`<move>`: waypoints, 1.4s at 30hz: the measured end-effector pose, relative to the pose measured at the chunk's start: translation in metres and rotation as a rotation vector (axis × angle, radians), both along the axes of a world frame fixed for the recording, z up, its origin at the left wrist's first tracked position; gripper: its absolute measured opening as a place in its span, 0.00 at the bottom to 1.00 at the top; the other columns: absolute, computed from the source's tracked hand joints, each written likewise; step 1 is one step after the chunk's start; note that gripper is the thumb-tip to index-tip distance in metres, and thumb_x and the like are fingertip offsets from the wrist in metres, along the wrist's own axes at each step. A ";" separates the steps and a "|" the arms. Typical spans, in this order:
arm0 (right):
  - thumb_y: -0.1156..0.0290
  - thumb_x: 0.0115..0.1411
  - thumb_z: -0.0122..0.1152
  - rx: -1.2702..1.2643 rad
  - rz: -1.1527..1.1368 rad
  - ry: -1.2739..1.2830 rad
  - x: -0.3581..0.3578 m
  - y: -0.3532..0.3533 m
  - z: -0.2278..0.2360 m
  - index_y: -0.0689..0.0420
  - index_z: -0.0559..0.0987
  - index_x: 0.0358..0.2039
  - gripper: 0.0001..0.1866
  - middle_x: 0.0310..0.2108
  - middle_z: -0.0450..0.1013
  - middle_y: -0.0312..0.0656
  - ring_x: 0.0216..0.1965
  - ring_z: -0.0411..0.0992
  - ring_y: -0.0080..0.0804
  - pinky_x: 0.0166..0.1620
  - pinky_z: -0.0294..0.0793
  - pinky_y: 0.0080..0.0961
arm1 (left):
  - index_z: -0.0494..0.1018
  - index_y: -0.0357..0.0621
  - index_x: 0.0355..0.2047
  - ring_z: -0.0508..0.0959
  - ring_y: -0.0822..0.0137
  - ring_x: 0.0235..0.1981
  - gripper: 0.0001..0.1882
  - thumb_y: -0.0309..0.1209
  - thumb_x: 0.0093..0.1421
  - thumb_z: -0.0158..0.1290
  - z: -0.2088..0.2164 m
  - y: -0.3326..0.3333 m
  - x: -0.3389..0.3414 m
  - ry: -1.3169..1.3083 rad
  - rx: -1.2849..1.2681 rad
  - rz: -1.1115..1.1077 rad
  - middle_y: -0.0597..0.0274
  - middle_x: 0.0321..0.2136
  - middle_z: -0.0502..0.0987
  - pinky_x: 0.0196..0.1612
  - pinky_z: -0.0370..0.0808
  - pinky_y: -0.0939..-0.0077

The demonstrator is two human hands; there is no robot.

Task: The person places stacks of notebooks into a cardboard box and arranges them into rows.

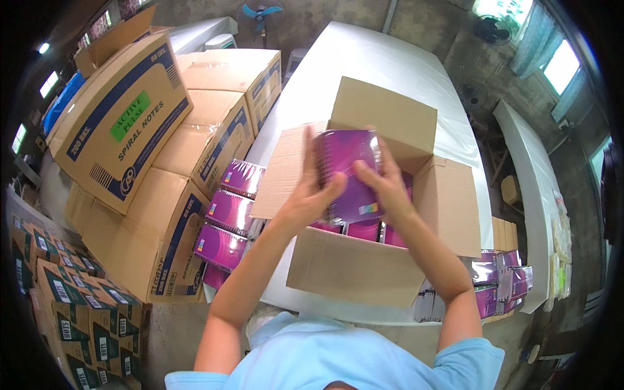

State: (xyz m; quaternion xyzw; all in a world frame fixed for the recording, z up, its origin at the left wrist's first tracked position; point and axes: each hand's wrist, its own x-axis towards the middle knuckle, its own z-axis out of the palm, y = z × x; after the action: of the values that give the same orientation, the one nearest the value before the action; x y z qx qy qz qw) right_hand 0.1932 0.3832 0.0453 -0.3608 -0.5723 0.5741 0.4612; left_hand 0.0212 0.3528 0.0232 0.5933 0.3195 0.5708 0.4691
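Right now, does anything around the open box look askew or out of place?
One sealed carton on the left stack sits tilted, propped at an angle across the cartons below. Otherwise both hands hold a purple notebook over the open box.

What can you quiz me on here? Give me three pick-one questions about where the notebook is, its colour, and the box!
1. Where is the held notebook?
A. above the open box
B. on the floor
C. on the sealed cartons

2. What colour is it?
A. green
B. purple
C. orange

3. How is the box on the table?
A. taped shut
B. crushed flat
C. open, flaps spread

Answers: 1 A, the left hand and right hand hold it over the box. 2 B, its cover is purple. 3 C, the flaps fold outward and notebooks show inside.
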 end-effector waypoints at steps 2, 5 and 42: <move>0.63 0.57 0.66 -0.063 -0.153 0.071 0.029 0.009 -0.007 0.52 0.52 0.69 0.44 0.55 0.67 0.52 0.48 0.73 0.34 0.50 0.77 0.28 | 0.26 0.49 0.69 0.39 0.47 0.70 0.50 0.60 0.63 0.43 -0.004 0.003 -0.003 0.392 0.087 0.151 0.47 0.70 0.35 0.69 0.38 0.55; 0.63 0.58 0.65 -0.075 -0.286 0.033 0.079 0.042 -0.040 0.56 0.56 0.66 0.40 0.50 0.70 0.49 0.45 0.74 0.31 0.41 0.80 0.30 | 0.39 0.45 0.70 0.42 0.47 0.70 0.45 0.55 0.64 0.46 0.003 -0.013 -0.044 0.295 0.127 0.335 0.49 0.69 0.42 0.69 0.39 0.54; 0.63 0.33 0.79 0.787 0.163 -1.085 -0.282 0.094 -0.124 0.63 0.68 0.48 0.42 0.47 0.65 0.51 0.54 0.64 0.48 0.55 0.66 0.40 | 0.59 0.39 0.43 0.68 0.71 0.42 0.31 0.35 0.50 0.69 -0.195 -0.160 -0.155 -0.561 -0.648 1.007 0.59 0.41 0.67 0.47 0.68 0.74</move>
State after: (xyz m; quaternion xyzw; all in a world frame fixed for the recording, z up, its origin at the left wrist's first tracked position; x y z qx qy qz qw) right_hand -0.0886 0.4767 -0.0790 -0.3587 -0.9148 0.0936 0.1606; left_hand -0.1340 0.1932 -0.1715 0.0289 0.5790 0.7283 0.3652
